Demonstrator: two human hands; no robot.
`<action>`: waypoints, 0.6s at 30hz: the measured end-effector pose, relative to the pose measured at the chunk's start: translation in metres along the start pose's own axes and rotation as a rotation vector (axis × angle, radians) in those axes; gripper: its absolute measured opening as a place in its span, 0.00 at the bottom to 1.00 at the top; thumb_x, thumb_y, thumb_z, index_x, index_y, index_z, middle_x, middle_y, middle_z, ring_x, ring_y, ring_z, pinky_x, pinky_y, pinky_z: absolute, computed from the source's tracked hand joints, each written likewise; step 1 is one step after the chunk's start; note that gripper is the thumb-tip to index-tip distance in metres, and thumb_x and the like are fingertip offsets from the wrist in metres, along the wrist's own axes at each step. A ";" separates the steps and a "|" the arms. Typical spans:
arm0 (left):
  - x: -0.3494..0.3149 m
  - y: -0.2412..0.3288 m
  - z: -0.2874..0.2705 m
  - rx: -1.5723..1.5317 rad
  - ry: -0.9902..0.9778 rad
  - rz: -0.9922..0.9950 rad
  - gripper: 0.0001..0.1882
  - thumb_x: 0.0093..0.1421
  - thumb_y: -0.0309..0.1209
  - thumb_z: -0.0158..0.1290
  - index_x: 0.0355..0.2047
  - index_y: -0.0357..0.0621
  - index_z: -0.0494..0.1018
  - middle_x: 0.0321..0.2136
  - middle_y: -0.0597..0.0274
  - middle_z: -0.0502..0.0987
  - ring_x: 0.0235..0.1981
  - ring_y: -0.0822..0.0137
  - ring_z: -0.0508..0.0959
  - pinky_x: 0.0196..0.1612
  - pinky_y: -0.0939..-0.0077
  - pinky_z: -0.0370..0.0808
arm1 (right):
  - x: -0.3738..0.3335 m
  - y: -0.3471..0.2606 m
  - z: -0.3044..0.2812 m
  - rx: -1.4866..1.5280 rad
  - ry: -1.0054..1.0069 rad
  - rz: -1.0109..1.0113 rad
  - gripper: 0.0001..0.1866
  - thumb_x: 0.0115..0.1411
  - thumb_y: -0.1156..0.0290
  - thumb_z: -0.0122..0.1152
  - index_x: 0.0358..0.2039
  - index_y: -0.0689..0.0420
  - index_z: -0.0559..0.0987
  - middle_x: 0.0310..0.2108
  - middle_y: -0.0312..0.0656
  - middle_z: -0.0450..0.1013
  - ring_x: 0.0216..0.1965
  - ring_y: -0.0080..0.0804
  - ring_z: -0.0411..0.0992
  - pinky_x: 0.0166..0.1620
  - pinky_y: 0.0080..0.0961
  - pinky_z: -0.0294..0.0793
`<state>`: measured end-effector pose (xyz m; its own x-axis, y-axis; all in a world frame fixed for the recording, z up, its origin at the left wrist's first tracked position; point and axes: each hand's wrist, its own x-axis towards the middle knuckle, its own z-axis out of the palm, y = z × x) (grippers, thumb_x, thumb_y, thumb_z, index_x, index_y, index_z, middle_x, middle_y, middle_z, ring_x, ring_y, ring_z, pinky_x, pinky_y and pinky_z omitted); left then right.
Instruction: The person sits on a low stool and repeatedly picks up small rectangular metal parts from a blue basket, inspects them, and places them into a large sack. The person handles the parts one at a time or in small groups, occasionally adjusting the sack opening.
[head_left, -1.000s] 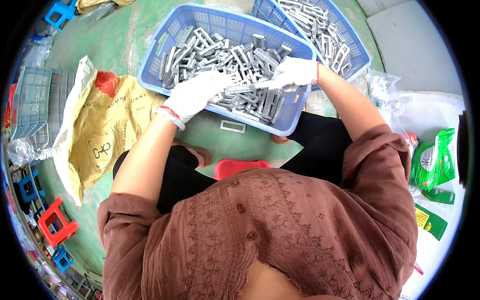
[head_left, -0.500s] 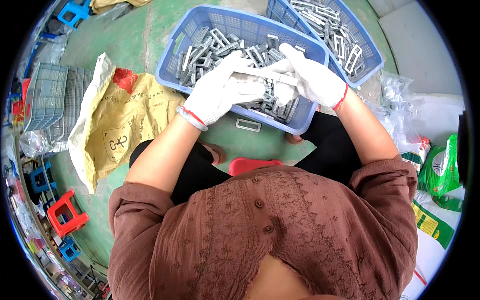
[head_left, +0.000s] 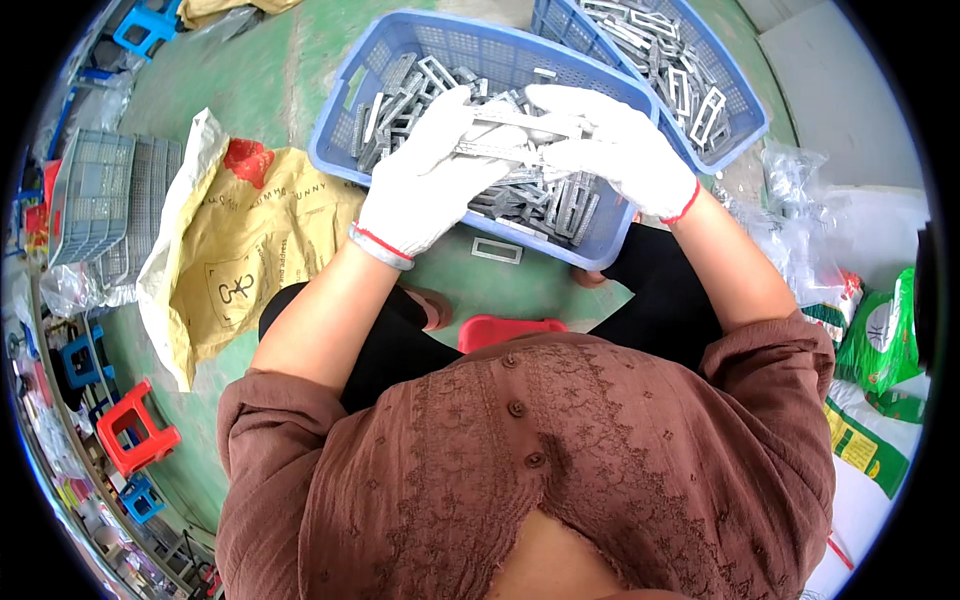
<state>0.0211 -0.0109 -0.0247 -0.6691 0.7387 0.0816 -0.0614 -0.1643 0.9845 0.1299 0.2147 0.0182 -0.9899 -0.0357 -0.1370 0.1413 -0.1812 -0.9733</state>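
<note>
Both of my hands wear white knitted gloves and are raised over a blue perforated plastic basket (head_left: 330, 130). Between them is a light grey rectangular metal frame (head_left: 528, 122), its two long bars running crosswise. My left hand (head_left: 430, 175) grips its left end, thumb on top. At the other end, my right hand (head_left: 625, 145) has its fingers closed around the frame; some fingertips are hidden behind it. Many similar grey metal frames (head_left: 575, 208) lie jumbled in the basket below.
A second blue basket (head_left: 745, 110) of grey frames adjoins at the far right. One loose frame (head_left: 497, 250) lies on the green floor before my knees. A yellow sack (head_left: 270, 250) spreads out to the left, near grey crates (head_left: 95, 190) and a red stool (head_left: 135, 428). Clear plastic bags (head_left: 795, 215) sit right.
The metal frame has turned between my hands, so both long bars and the gap between them now show. My right hand has shifted left, with its fingers placed differently on the frame.
</note>
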 end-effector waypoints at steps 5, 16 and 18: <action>0.002 0.018 -0.002 1.359 0.040 0.486 0.15 0.59 0.37 0.55 0.48 0.60 0.80 0.51 0.65 0.79 0.58 0.60 0.73 0.69 0.44 0.55 | 0.001 0.003 0.012 -0.300 0.056 -0.154 0.34 0.61 0.80 0.61 0.68 0.60 0.63 0.57 0.45 0.71 0.54 0.30 0.71 0.53 0.27 0.74; -0.001 -0.010 -0.010 1.604 0.018 0.466 0.52 0.57 0.37 0.62 0.70 0.37 0.39 0.57 0.52 0.72 0.59 0.55 0.71 0.68 0.61 0.60 | 0.001 -0.001 0.049 -1.194 0.148 -0.469 0.33 0.59 0.67 0.67 0.64 0.60 0.68 0.53 0.50 0.76 0.48 0.40 0.78 0.52 0.30 0.75; -0.001 0.001 -0.005 1.410 -0.017 0.414 0.44 0.61 0.38 0.58 0.69 0.36 0.46 0.57 0.50 0.71 0.58 0.54 0.71 0.67 0.59 0.62 | 0.001 -0.009 0.056 -1.292 0.101 -0.374 0.33 0.59 0.66 0.67 0.64 0.59 0.69 0.54 0.50 0.75 0.47 0.42 0.78 0.50 0.31 0.76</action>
<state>0.0181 -0.0156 -0.0248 -0.4496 0.8079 0.3811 0.8927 0.3914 0.2234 0.1277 0.1612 0.0373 -0.9711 -0.1058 0.2140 -0.1899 0.8858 -0.4234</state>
